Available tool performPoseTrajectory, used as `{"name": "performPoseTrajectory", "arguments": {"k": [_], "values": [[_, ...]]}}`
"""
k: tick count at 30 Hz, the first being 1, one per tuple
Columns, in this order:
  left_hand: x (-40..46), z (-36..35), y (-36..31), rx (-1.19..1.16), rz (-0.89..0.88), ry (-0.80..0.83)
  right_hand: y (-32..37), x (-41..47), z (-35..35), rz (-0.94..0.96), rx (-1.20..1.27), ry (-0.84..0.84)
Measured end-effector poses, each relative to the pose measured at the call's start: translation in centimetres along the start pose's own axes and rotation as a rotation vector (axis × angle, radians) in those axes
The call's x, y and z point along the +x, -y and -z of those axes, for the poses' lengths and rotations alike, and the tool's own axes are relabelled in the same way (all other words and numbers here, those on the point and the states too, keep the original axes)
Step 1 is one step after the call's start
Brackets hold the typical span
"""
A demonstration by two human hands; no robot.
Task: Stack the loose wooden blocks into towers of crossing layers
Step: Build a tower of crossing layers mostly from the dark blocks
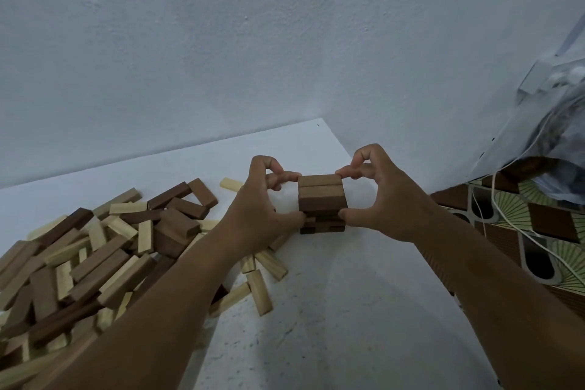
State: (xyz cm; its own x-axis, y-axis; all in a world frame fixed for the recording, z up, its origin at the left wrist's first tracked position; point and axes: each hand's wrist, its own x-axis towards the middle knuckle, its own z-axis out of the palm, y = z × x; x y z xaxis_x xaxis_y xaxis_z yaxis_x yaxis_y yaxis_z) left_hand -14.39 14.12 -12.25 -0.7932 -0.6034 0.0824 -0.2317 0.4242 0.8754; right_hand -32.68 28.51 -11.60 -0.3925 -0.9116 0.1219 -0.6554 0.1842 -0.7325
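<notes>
Tabletop [332,310]: we see a white surface set against the wall.
Pile [95,263]: loose light and dark blocks, left.
Tower [321,203]: dark crossing layers, centre.
Hands: our left hand [256,215] and right hand [380,199] pinch the tower's sides.

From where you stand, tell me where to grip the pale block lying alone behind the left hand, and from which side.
Pinch the pale block across its two long sides, near the middle, coming from above. It lies flat on the table, apart from the pile, so both long faces look free. The left hand hides its near end.
</notes>
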Motion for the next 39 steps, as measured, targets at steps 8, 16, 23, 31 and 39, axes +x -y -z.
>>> {"name": "performPoseTrajectory", "arguments": {"k": [8,16,23,31,39], "values": [[-0.3,0.7,0.5,0.073,-0.004,0.04,-0.1,-0.3,0.3,-0.003,0.007,0.002],[-4.4,3.2,-0.8,0.133,-0.078,-0.164,3.8,-0.8,-0.8,0.164,0.004,-0.139],[-10.1,7.5,0.5,0.22,-0.033,-0.327,9.2,-2.2,-6.9,0.348,-0.02,-0.07],[-13.8,10.4,4.7,0.653,0.028,-0.233,12.1,-3.3,-13.6,0.174,-0.288,0.146],[-14.7,12.0,5.2,0.763,0.178,-0.292,14.0,-2.6,-14.5,-0.024,-0.362,0.2]]}}
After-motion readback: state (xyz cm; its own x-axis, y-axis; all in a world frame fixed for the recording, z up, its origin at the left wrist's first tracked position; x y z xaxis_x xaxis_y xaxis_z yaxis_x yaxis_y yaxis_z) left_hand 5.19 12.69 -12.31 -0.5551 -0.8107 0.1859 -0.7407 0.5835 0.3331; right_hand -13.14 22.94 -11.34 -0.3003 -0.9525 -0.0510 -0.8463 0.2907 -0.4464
